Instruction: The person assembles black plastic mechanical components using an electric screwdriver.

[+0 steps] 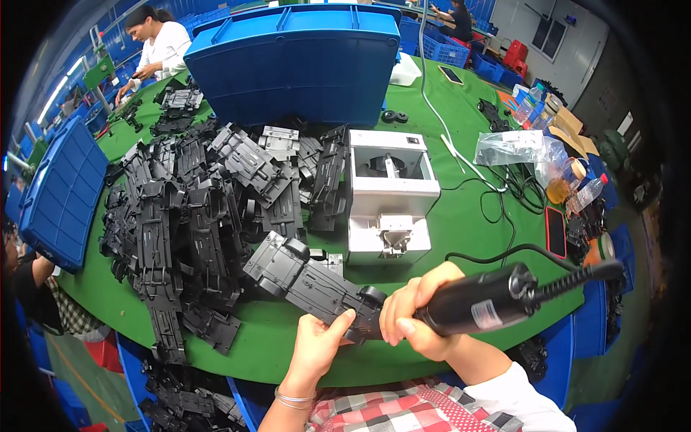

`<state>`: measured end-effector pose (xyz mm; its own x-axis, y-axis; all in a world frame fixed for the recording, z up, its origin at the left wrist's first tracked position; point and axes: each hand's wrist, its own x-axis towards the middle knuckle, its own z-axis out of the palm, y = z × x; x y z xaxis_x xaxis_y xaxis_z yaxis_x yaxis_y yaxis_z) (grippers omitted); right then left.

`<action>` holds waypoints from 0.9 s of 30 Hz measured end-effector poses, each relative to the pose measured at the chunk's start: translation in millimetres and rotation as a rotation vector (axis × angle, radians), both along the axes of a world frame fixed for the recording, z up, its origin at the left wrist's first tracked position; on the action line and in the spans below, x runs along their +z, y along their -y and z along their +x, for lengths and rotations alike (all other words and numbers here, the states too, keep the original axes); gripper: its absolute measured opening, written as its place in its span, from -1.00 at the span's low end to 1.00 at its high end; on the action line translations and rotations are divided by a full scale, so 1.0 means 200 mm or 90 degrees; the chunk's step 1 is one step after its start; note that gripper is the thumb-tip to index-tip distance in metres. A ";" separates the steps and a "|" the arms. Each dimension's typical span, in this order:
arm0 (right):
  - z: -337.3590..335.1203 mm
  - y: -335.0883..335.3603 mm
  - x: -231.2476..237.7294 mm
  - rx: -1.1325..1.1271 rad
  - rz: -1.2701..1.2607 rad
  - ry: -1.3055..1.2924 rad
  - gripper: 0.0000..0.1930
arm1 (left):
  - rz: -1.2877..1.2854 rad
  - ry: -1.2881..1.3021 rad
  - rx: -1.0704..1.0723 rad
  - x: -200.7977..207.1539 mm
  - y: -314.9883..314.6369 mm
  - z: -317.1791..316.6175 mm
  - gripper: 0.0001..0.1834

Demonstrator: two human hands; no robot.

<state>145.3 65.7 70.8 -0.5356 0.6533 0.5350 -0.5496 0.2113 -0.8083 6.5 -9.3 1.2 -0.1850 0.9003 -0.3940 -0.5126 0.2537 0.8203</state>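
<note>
My left hand [317,347] is closed on a black plastic toy car chassis [308,279], its thumb lying on the upper face. The chassis slants from upper left toward lower right above the green table, with small wheels at its sides. In my right hand [421,313] is a thick black electric screwdriver [482,302], fingers wrapped round its body. A black cord leaves its rear end. The tool's tip is hidden behind my right hand, close to the chassis, so I cannot tell whether they touch. A white screw feeder [392,173] stands just beyond my hands.
A large heap of black chassis [165,216] covers the table's left. Behind it stands a big blue bin [295,68]; another blue bin [65,194] leans at far left. Cables, a plastic bag [511,147], bottles and a red-edged phone [555,232] lie right. A co-worker [162,43] works at far left.
</note>
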 end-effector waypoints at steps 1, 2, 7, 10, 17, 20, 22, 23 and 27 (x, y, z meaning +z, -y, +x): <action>0.01 0.00 0.01 0.030 0.031 0.024 -0.67 | -0.012 -0.019 -0.011 0.00 0.00 0.00 -0.87; 0.01 0.02 0.01 0.018 0.039 0.030 -0.67 | -0.025 -0.037 -0.023 0.01 0.00 0.01 -0.87; 0.12 0.00 0.03 0.046 -0.023 0.107 -0.62 | -0.110 -0.110 -0.235 0.12 0.01 0.05 -0.81; 0.30 -0.03 0.12 -0.042 -0.218 -0.026 -0.60 | 0.105 -0.086 -0.239 -0.05 0.12 0.18 -0.76; 0.71 0.03 -0.03 -0.241 -0.123 0.457 -0.50 | 0.251 -0.176 -0.526 0.06 0.14 0.50 -0.70; 0.88 0.15 0.00 -0.395 -0.374 0.431 -0.45 | 0.348 -0.322 -0.543 0.06 0.09 0.45 -0.67; 1.10 0.22 0.04 -0.530 -0.358 0.412 -0.45 | 0.508 -0.582 -0.339 0.08 0.02 0.27 -0.62; 1.20 0.25 0.09 -0.610 -0.342 0.434 -0.48 | 0.542 -0.680 -0.227 0.10 -0.06 0.12 -0.56; 1.61 0.38 0.15 -0.885 -0.002 0.987 -0.61 | 0.273 -1.177 -0.310 0.15 -0.13 -0.30 -0.20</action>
